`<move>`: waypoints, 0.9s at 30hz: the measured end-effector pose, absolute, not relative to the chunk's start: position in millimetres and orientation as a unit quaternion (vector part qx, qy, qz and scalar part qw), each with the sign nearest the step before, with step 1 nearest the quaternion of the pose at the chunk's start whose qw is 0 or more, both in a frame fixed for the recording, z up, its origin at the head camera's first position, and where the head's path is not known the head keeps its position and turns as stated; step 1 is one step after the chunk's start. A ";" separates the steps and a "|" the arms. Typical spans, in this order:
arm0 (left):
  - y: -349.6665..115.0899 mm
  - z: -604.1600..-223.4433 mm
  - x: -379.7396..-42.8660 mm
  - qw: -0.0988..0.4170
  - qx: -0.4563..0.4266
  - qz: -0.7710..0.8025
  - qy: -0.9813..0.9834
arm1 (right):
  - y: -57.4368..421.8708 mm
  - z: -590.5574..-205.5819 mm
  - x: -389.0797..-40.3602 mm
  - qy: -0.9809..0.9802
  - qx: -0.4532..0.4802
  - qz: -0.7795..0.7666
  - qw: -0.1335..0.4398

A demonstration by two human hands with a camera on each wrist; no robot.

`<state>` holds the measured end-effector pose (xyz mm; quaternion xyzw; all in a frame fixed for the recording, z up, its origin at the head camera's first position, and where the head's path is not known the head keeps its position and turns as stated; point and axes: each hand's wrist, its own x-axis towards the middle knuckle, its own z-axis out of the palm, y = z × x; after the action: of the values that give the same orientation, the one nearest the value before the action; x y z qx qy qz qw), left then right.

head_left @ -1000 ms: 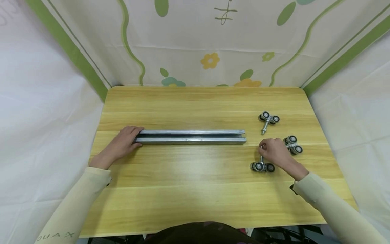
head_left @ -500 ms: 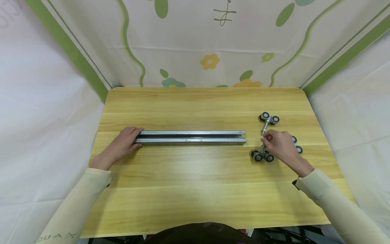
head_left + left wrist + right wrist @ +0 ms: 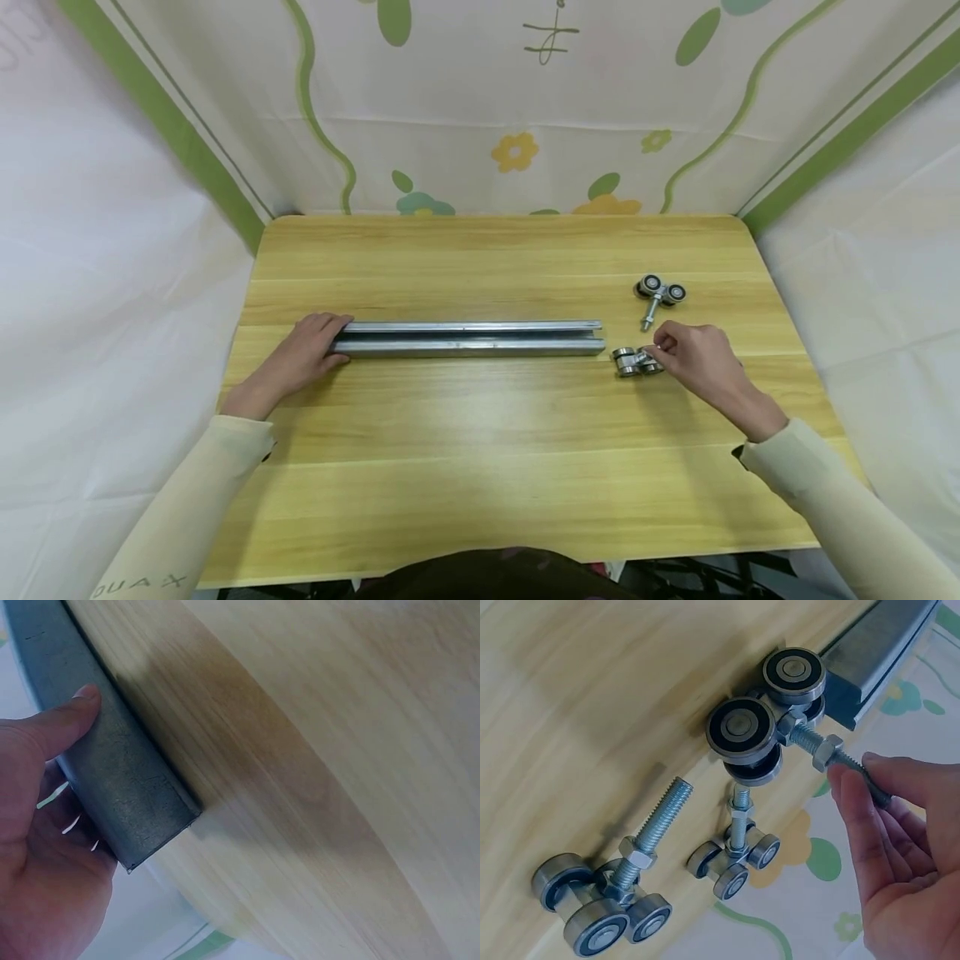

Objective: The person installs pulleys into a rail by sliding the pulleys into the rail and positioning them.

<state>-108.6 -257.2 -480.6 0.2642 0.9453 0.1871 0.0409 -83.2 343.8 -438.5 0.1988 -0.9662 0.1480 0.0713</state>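
A steel C-channel rail point(image 3: 465, 343) lies across the middle of the table, its slot showing from above. My left hand point(image 3: 306, 350) grips its left end; in the left wrist view the thumb lies along the rail's side wall. My right hand point(image 3: 697, 357) pinches the threaded bolt of a four-wheeled roller trolley point(image 3: 741, 727) between thumb and fingers. The trolley's wheels are turned toward the rail's right end, just short of it. A second roller trolley point(image 3: 654, 287) rests farther back. A third roller trolley point(image 3: 604, 922) shows in the right wrist view; my right hand hides it in the head view.
The wooden table point(image 3: 450, 483) carries the rail and the trolleys. White cloth with printed flowers point(image 3: 514, 152) hangs behind the table's far edge, and plain white cloth point(image 3: 112, 292) hangs at both sides.
My right hand has lifted the front trolley, moved it away from the body and swung its wheels round toward the rail's end. The left hand and the rail have stayed in place.
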 end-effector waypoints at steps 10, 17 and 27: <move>-258.8 -480.8 -107.4 0.045 0.262 0.185 0.946 | 345.7 -441.0 -85.5 -0.966 0.223 0.126 0.022; -259.3 -482.2 -106.8 0.030 0.267 0.192 0.944 | 345.6 -441.6 -87.2 -0.966 0.220 0.129 -0.041; -259.0 -482.8 -108.8 0.038 0.267 0.202 0.941 | 345.3 -440.2 -90.5 -0.961 0.241 0.126 -0.045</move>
<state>-108.8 -259.0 -482.8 0.2670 0.9415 0.2024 0.0375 -90.5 345.3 -440.2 0.2405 -0.9614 0.1261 -0.0452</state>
